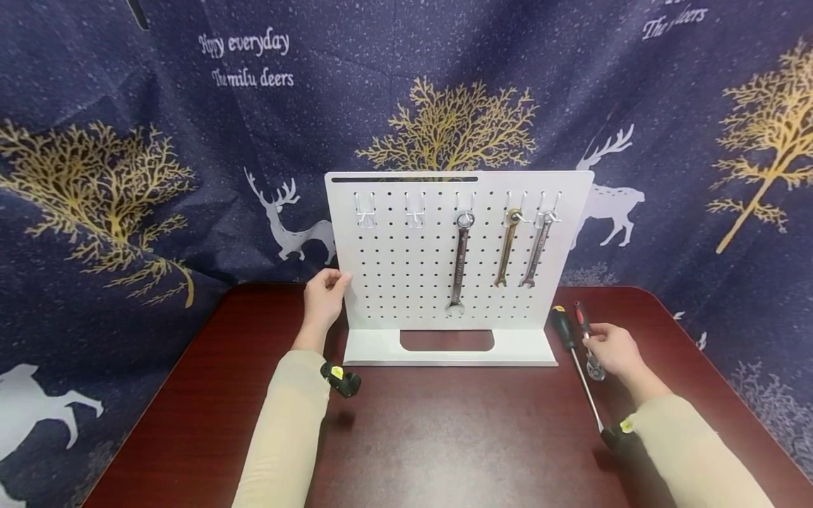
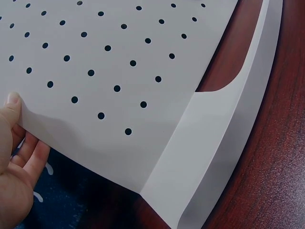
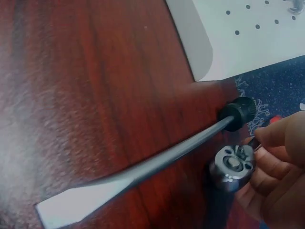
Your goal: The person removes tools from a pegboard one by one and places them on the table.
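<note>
My left hand (image 1: pixel 324 302) pinches the left edge of a white pegboard (image 1: pixel 406 282) between thumb and fingers; the left wrist view shows the thumb (image 2: pixel 14 107) on its front face. At the right of the table, my right hand (image 1: pixel 615 347) grips a ratchet wrench (image 1: pixel 595 367) by its shaft. Its red and black handle points toward the back, and its round metal head (image 3: pixel 232 164) faces the right wrist camera. Just left of it lies a flat-blade screwdriver (image 1: pixel 586 384) with a dark handle (image 3: pixel 238 113).
Three combination wrenches hang on the board: a large one (image 1: pixel 460 264), a brassy one (image 1: pixel 506 250) and a silver one (image 1: pixel 538 250). Two bare hooks, a left hook (image 1: pixel 365 212) and another hook (image 1: pixel 416 212), sit at upper left. Behind the table (image 1: pixel 432 430) hangs a patterned cloth (image 1: pixel 190 106).
</note>
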Available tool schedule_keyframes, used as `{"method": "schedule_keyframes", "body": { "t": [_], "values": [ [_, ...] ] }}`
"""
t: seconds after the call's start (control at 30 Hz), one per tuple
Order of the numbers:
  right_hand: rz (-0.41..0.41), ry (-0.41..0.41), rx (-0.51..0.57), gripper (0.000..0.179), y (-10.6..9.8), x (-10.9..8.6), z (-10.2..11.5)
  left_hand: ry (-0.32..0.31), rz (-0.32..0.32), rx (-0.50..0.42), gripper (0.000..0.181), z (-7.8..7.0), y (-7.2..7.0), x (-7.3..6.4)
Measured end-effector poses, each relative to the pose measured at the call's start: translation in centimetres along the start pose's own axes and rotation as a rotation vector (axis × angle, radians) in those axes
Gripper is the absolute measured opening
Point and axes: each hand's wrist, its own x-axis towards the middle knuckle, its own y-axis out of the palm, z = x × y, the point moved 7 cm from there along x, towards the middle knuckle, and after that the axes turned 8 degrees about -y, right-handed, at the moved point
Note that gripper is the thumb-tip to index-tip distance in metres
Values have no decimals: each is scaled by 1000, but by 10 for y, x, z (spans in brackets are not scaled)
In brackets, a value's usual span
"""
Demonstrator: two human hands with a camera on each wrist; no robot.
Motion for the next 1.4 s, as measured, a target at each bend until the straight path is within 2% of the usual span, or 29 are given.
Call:
{"method": "schedule_keyframes", "body": {
  "t": [0.7, 1.4],
  "values": [
    [135, 100, 9, 40, 6, 3, -5, 0, 6, 3, 30, 0, 1, 0],
    [80, 15, -62, 40, -8, -1, -1, 14, 3, 11, 31, -1, 0, 0]
  ]
}}
